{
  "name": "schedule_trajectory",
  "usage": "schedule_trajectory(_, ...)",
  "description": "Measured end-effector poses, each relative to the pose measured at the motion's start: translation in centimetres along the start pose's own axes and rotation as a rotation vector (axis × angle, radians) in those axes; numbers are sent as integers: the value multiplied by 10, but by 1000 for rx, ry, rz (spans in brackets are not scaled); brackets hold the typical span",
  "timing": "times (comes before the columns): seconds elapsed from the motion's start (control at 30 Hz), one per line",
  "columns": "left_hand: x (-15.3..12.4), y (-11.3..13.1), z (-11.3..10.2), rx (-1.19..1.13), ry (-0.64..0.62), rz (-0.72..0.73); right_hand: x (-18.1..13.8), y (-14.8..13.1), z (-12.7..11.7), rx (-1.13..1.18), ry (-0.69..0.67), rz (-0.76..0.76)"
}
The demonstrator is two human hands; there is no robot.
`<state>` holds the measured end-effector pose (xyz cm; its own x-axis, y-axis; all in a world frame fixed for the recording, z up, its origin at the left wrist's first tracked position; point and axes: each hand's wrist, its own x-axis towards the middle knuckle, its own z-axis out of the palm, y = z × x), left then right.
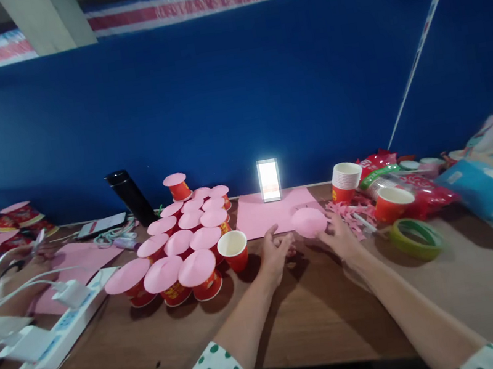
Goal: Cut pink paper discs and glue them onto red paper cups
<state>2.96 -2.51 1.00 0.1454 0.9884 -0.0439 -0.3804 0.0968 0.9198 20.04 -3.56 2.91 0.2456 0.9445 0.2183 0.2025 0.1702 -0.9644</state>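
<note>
My right hand (342, 238) pinches the edge of a pink paper disc (309, 222) between thumb and fingers, a little above the table. Left of the disc, my left hand (277, 251) has loosely curled fingers with the thumb apart, and nothing shows in it. An upright red paper cup (233, 251) with a white inside stands close to my left hand. Beyond the hands lies a pink paper sheet (261, 216). Left of that cup, several red cups (207, 285) stand in rows, capped with pink discs (197, 268).
Right: stacked cups (344, 181), pink scraps (354, 217), green tape (417, 238), another cup (394, 203) and a blue package (486, 190). Left: a black bottle (129, 197), a power strip (70, 325) and another person's hands (26, 269). A bright phone-shaped screen (269, 179) stands behind the sheet.
</note>
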Motion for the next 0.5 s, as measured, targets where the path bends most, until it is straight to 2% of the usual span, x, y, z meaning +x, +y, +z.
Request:
schedule_trajectory(0.1, -1, 1, 2, 11, 20, -11, 13, 2, -27, -249, 82, -46)
schedule_trajectory(0.23, -1, 1, 4, 57, 1, -16, 28, 3, -62, -552, 111, 21)
schedule_trajectory(0.3, -2, 1, 5, 74, -17, -18, 29, -10, -67, -724, 132, 38)
schedule_trajectory(0.37, -3, 2, 5, 81, -26, -19, 20, -36, -60, -815, 194, -48)
schedule_trajectory(0.43, -3, 2, 4, 85, -34, -21, -4, -68, -42, -692, 163, -173)
schedule_trajectory(0.5, -3, 1, 4, 91, -43, -15, -46, -91, -24, -360, -78, -265)
